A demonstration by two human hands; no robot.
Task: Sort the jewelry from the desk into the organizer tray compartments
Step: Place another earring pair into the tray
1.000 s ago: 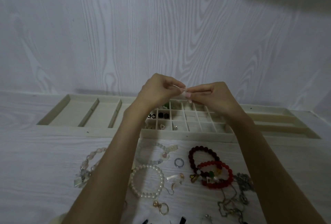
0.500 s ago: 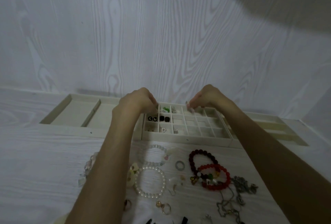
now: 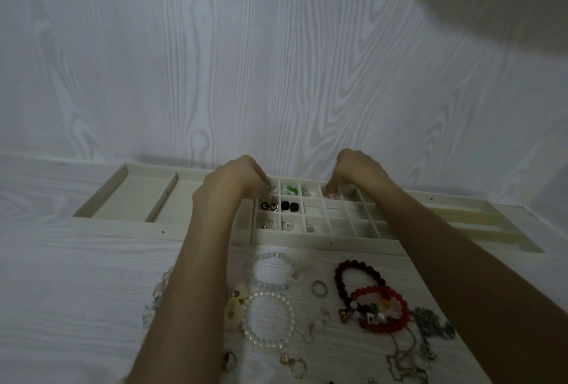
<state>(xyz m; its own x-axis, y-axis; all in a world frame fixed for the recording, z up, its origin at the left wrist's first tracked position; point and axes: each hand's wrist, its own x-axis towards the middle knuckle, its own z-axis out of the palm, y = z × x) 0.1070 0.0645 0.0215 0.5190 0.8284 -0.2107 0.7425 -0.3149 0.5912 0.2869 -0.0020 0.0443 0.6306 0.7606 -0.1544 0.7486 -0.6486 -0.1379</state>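
Observation:
The cream organizer tray [image 3: 325, 243] lies along the back of the desk with a grid of small compartments in its middle. My left hand [image 3: 233, 182] reaches to the back-left cell, fingertips pinched at a small pale earring [image 3: 272, 188]. My right hand [image 3: 359, 171] is a few cells to the right, fingertips pinched at another small pale piece [image 3: 333, 196]. Green earrings [image 3: 290, 190], black studs [image 3: 289, 206] and silver pieces [image 3: 288, 225] lie in nearby cells. Loose on the desk are a pearl bracelet [image 3: 292, 319], a dark red bracelet [image 3: 338, 279], a red bracelet [image 3: 403, 313] and a silver ring [image 3: 319, 288].
The tray has long compartments on its left [image 3: 135, 199] and right [image 3: 461, 217]. A tangle of chains [image 3: 430, 328] and gold earrings [image 3: 295, 365] lie near the desk's front right. A pale bead bracelet [image 3: 159, 288] is partly hidden by my left forearm. A wood-grain wall rises just behind the tray.
My hands were together above the tray holding one small pale item. They have separated and dropped to two different cells in the back row of the grid.

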